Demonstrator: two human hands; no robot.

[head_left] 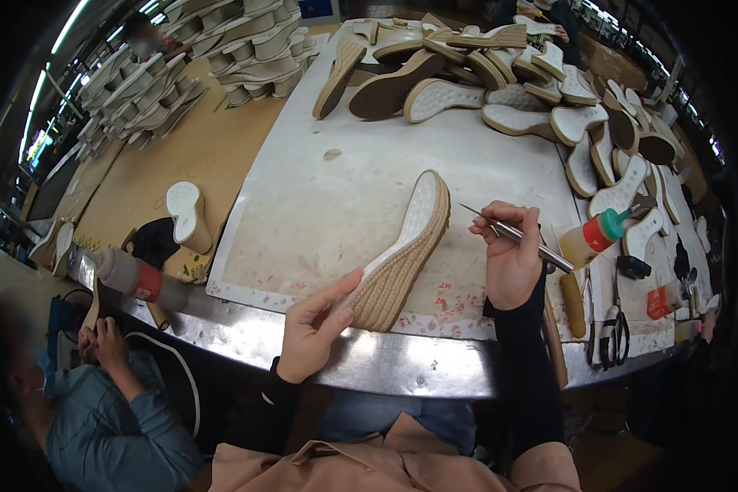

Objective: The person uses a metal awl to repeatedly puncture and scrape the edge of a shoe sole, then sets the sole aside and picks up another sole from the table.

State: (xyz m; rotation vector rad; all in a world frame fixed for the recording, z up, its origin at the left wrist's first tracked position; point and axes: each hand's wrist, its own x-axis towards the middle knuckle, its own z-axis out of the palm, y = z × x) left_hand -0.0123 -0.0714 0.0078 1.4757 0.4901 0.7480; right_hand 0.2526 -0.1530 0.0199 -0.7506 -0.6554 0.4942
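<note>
My left hand (pixel 313 328) grips the heel end of a wedge shoe sole (pixel 402 266), its thumb and fingers closed round it. The sole stands tilted over the near part of the table, with a white dimpled top and a beige rope-braided side wall. In my right hand (pixel 512 258) is a slim metal awl-like tool (pixel 533 246) with a silver handle, held between thumb and fingers. Its thin pointed tip aims left toward the sole's toe end and stays apart from it. Whether the tip is a needle or a narrow blade, I cannot tell.
A heap of wedge soles (pixel 443 98) covers the white tabletop's (pixel 303 197) far right. At right lie a green-capped bottle (pixel 592 238), scissors (pixel 615 334) and a brown rod (pixel 572 305). Stacked soles (pixel 250 53) stand far left. A seated co-worker (pixel 115 410) holds a sole at left.
</note>
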